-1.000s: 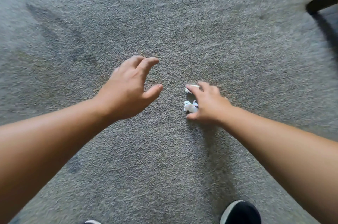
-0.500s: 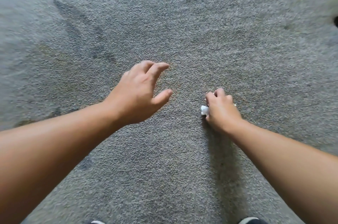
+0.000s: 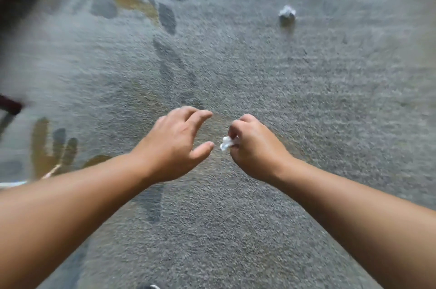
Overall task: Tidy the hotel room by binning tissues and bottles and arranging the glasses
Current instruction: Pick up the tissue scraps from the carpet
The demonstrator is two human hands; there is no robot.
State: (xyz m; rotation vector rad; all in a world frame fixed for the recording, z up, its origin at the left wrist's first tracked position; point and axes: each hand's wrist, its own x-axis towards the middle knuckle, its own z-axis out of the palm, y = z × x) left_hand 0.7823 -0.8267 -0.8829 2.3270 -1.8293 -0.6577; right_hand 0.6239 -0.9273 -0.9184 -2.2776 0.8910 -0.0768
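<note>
My right hand is curled into a fist above the grey carpet and grips a small crumpled white tissue, which pokes out at the thumb side. My left hand hovers just left of it, fingers spread and loosely bent, holding nothing. A second crumpled white tissue ball lies on the carpet farther ahead to the right, well beyond both hands.
The grey carpet carries darker blue and ochre leaf patterns at the left and upper middle. A dark furniture leg shows at the left edge. The tip of a dark shoe shows at the bottom edge.
My right hand closed round the tissue on the carpet and lifted it. The view swung forward, bringing a second tissue ball and patterned carpet into sight. The left hand stayed empty alongside.
</note>
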